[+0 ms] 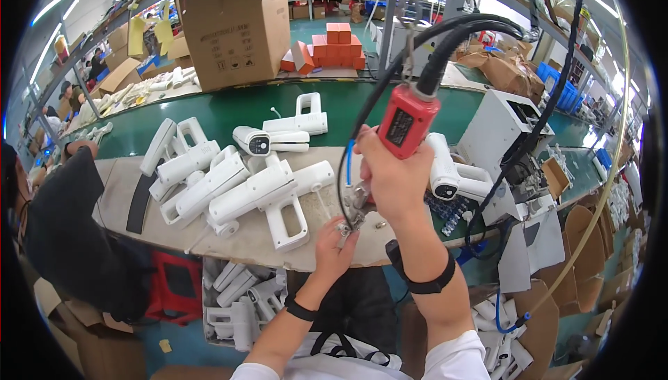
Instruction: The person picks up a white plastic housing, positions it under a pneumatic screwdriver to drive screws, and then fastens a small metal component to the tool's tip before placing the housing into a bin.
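Note:
My right hand (395, 175) is closed round the upper body of a red power screwdriver (410, 121), hung from a chain with thick black cables at its top. A blue tube (349, 161) runs down beside it. My left hand (335, 249) pinches the metal nose (353, 218) at the tool's lower end; the exact grip is partly hidden by the fingers. Left of my hands, several white gun-shaped plastic housings (252, 191) with loop handles lie piled on the bench. Another white housing (445, 171) lies just right of my right hand.
A white machine (497, 129) stands at the right, near small dark-blue parts (449, 216). The green conveyor (229, 112) runs behind the bench, with a large carton (233, 28) and orange boxes (337, 49) beyond. A bin of white housings (240, 296) sits below. A person (66, 206) works at left.

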Tool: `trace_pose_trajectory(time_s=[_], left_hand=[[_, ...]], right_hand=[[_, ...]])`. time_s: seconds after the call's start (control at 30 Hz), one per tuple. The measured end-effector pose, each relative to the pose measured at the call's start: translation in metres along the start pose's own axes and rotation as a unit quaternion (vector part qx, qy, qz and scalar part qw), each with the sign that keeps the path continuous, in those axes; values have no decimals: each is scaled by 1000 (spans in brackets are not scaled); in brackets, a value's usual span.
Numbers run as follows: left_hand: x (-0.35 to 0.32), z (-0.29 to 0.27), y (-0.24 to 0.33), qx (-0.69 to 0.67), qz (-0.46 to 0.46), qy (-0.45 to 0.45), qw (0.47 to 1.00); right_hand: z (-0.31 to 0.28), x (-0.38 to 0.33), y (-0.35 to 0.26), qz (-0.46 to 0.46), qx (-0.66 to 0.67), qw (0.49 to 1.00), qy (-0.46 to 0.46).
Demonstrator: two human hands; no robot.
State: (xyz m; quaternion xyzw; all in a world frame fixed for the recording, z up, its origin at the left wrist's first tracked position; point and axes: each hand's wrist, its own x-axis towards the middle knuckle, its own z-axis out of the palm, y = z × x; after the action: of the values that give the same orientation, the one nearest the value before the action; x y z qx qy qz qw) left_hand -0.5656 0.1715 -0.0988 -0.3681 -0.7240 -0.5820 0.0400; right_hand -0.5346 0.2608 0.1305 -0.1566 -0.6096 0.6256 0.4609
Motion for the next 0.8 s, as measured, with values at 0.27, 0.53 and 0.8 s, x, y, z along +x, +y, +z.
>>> trace_pose_trajectory(time_s=[0.27,0.53,0.8], left_hand=[[-2,5,-7,-55,-18,-4,998],[-6,-1,-6,6,-9,-52,999],[0,-11,7,-52,-55,-3,997]], right_hand=[[1,-5,-1,11,-25,1000,-8],[5,-5,0,-11,7,1000,-24],[8,-4,-3,26,21,997,-75]])
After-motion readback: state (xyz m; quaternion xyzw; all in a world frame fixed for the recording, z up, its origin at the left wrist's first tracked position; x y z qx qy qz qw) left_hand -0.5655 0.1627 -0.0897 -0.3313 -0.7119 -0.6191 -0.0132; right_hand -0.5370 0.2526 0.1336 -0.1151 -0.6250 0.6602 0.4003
